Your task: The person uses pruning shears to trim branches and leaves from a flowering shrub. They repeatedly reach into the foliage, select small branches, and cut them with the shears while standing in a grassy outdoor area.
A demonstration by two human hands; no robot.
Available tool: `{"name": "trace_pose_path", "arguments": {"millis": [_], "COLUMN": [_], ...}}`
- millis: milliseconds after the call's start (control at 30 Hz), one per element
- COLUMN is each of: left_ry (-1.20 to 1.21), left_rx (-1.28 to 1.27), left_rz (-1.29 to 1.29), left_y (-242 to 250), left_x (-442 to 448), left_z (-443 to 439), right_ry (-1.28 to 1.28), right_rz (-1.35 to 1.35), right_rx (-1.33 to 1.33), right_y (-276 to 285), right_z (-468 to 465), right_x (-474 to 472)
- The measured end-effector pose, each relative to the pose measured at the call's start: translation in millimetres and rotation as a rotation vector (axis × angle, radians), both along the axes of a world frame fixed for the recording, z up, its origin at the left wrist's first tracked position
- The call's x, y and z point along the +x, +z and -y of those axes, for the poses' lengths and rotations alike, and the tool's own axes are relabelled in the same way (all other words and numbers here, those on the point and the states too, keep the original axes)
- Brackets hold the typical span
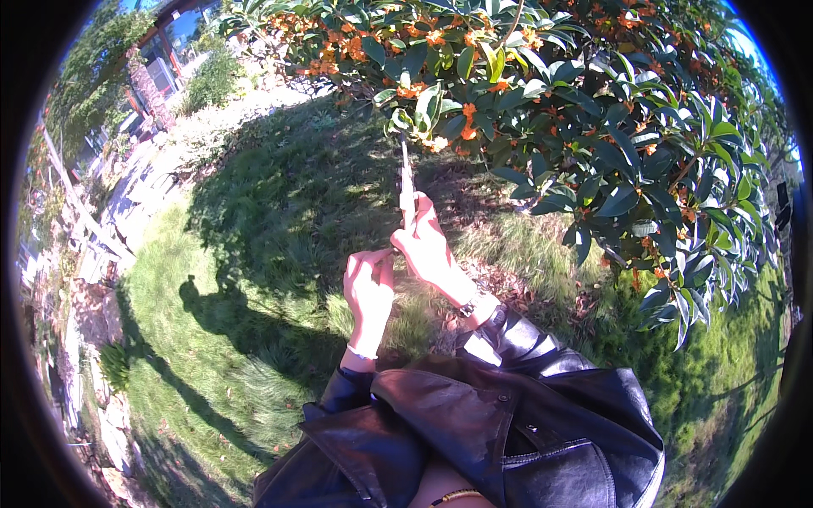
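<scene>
My right hand (pixel 429 251) grips a slim, long object (pixel 407 181) between thumb and fingers. Its upper end narrows and reaches up to the lowest leaves and orange blossoms (pixel 437 144) of a flowering shrub; glare hides what exactly it is. Whether it touches the leaves cannot be told. Just below and to the left, my left hand (pixel 369 289) has its fingers bent, with the tips close to the right thumb. Anything small between those fingertips is lost in the bright light.
The leafy shrub (pixel 591 127) with orange flower clusters fills the top and right. Shaded grass (pixel 286 184) and dry fallen leaves (pixel 508 289) lie below. Stones (pixel 95 311) edge the lawn at left, beside a thin leaning pole (pixel 82 203). A building (pixel 168 60) stands behind.
</scene>
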State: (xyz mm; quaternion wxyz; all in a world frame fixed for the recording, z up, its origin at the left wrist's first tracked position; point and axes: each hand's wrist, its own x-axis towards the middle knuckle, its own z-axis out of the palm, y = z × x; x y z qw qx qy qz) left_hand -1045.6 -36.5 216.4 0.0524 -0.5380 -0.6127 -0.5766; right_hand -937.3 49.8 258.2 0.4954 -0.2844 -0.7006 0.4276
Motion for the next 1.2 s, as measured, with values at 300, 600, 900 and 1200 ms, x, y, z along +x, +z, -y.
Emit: {"name": "trace_pose_path", "arguments": {"millis": [300,600,900,1200], "left_ry": [0.011,0.028,0.009,-0.033], "left_rx": [-0.024,-0.054,-0.065,-0.024], "left_rz": [-0.033,-0.021,-0.049,-0.025], "left_y": [5.7,3.1,-0.4,-2.4], "left_x": [1.8,3.6,0.5,8.5], "left_z": [3.9,2.9,-2.3,-22.0], "right_ry": [-0.094,-0.185,0.031,-0.200], "right_rz": [-0.084,-0.024,0.099,-0.049], "right_rx": [0.116,-0.040,0.064,0.023], "right_y": [9.6,38.5,20.5,26.7], "right_z": [-6.1,-34.2,-8.5,6.6], "right_x": [-5.7,-0.7,32.9,77.2]}}
